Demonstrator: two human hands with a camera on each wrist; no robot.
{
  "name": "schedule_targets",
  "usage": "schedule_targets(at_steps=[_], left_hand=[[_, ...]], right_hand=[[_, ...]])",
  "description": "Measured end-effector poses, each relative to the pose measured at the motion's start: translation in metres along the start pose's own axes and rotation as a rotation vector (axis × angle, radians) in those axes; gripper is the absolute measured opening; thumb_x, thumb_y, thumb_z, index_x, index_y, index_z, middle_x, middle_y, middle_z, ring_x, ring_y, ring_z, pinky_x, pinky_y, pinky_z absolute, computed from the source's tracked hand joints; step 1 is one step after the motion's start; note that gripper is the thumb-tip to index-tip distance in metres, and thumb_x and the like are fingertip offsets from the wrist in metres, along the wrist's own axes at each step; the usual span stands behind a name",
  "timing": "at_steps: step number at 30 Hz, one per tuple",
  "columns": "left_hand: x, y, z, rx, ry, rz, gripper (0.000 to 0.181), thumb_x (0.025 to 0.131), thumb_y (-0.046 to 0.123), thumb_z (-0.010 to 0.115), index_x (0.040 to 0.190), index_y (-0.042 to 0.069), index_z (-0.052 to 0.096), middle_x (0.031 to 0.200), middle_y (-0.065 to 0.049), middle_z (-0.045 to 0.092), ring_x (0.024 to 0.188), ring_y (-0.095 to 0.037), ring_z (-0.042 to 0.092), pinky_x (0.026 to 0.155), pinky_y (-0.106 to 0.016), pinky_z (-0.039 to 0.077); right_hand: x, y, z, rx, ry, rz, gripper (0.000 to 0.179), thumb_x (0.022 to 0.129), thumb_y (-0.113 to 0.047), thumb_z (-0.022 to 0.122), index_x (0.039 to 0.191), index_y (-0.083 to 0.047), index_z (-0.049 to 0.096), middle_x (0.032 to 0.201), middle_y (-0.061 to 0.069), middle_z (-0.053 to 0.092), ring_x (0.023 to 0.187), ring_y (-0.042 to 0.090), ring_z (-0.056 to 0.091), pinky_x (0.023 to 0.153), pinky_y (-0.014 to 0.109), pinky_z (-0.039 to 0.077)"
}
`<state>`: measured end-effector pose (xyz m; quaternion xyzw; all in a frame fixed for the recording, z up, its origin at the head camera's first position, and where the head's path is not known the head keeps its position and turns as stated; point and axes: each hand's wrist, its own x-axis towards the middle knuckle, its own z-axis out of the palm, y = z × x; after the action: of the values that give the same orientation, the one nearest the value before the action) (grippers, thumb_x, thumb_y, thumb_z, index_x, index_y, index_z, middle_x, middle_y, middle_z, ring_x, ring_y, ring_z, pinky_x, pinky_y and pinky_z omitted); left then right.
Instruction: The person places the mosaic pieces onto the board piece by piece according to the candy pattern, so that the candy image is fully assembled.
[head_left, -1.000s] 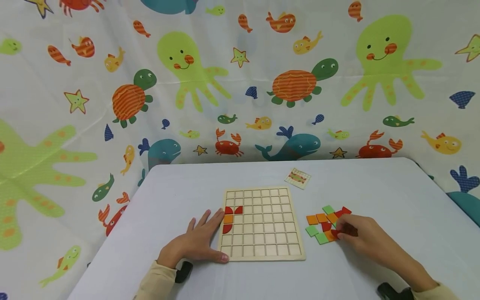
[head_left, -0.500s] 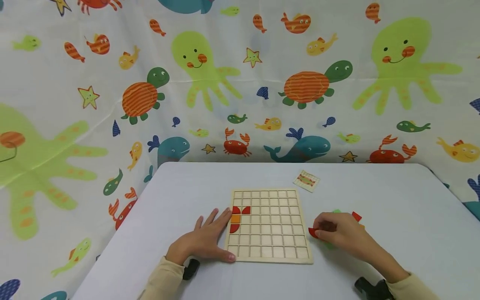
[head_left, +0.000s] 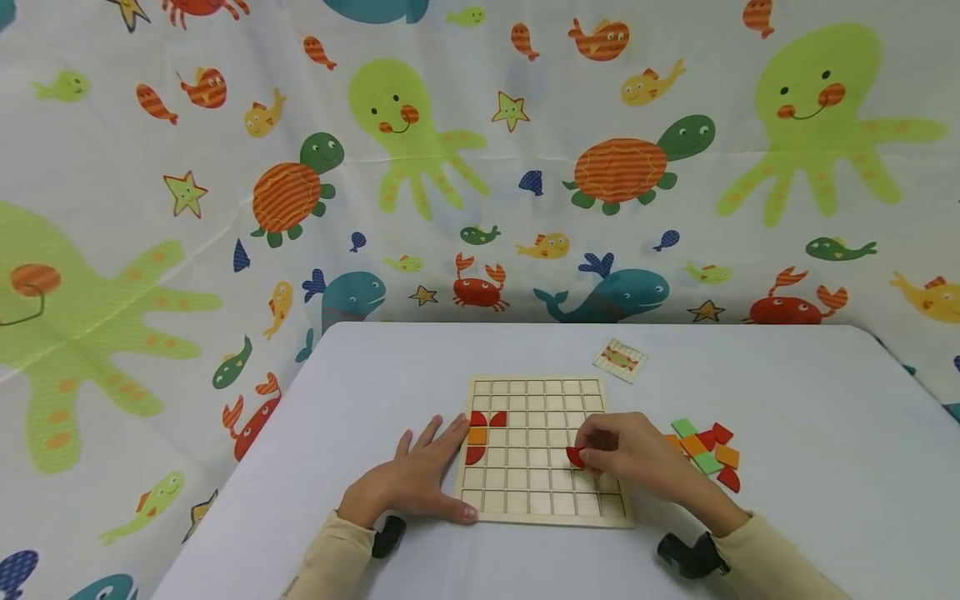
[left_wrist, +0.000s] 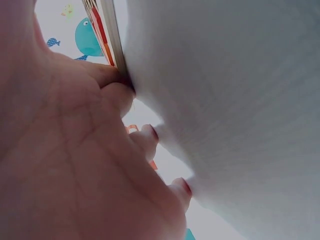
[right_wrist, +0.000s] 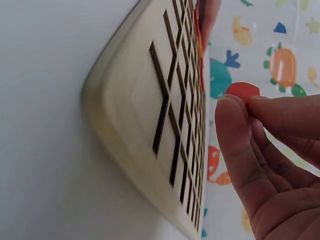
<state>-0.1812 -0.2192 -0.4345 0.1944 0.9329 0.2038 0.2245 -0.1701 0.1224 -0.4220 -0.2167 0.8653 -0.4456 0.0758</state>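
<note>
A light wooden grid board [head_left: 540, 504] lies flat on the white table. Along its left side sit several tiles: red quarter-round tiles [head_left: 475, 455] and an orange square tile [head_left: 477, 435] between them. My left hand [head_left: 408, 483] rests spread on the table with its fingertips and thumb at the board's left edge. Above the right part of the board, my right hand [head_left: 637, 454] pinches a red quarter-round tile [right_wrist: 243, 90] between thumb and fingers. In the right wrist view the tile shows raised over the board's grid [right_wrist: 165, 107].
To the right of the board lies a loose group of green, orange and red tiles [head_left: 706, 463]. A small pattern card [head_left: 621, 360] lies behind the board on the right. A curtain [head_left: 450, 167] printed with sea animals hangs behind the table [head_left: 397, 367].
My right hand has carried the red quarter-round tile left, from the tile group to over the board. The left hand stays at the board's edge. The head view has shifted slightly.
</note>
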Motion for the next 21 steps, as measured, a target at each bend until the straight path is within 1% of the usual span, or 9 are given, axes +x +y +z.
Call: schedule_targets(at_steps=[5, 10, 13, 21], left_hand=[[0.001, 0.0, 0.002, -0.004, -0.003, 0.007, 0.128, 0.078, 0.059, 0.092, 0.173, 0.012, 0.02, 0.179, -0.002, 0.016, 0.164, -0.034, 0.001, 0.125, -0.069, -0.002], [0.002, 0.001, 0.002, -0.008, -0.004, 0.006, 0.128, 0.077, 0.059, 0.092, 0.173, 0.013, 0.02, 0.179, -0.002, 0.016, 0.165, -0.033, 0.001, 0.125, -0.068, -0.003], [0.002, 0.002, 0.002, -0.007, -0.005, 0.004, 0.129, 0.077, 0.059, 0.091, 0.173, 0.013, 0.02, 0.179, -0.002, 0.016, 0.165, -0.033, 0.0, 0.125, -0.068, -0.003], [0.0, 0.002, 0.0, 0.007, -0.004, -0.007, 0.128, 0.078, 0.059, 0.092, 0.173, 0.013, 0.02, 0.179, -0.001, 0.015, 0.164, -0.033, 0.001, 0.126, -0.068, -0.003]], right_hand=[[0.01, -0.004, 0.006, -0.001, -0.016, -0.047, 0.01, 0.098, -0.004, 0.076, 0.097, -0.013, 0.073, 0.087, -0.006, 0.067, 0.079, 0.015, 0.063, 0.072, 0.026, 0.057], [0.014, -0.007, 0.009, -0.012, -0.018, -0.072, 0.01, 0.097, -0.006, 0.077, 0.097, -0.014, 0.073, 0.087, -0.007, 0.066, 0.08, 0.014, 0.062, 0.072, 0.026, 0.056], [0.014, -0.008, 0.009, -0.018, -0.013, -0.069, 0.01, 0.097, -0.006, 0.077, 0.097, -0.015, 0.073, 0.088, -0.007, 0.067, 0.081, 0.014, 0.062, 0.074, 0.027, 0.056], [0.01, -0.006, 0.004, -0.022, -0.008, -0.026, 0.008, 0.098, -0.006, 0.077, 0.098, -0.013, 0.074, 0.092, -0.005, 0.069, 0.083, 0.017, 0.063, 0.077, 0.026, 0.058]])
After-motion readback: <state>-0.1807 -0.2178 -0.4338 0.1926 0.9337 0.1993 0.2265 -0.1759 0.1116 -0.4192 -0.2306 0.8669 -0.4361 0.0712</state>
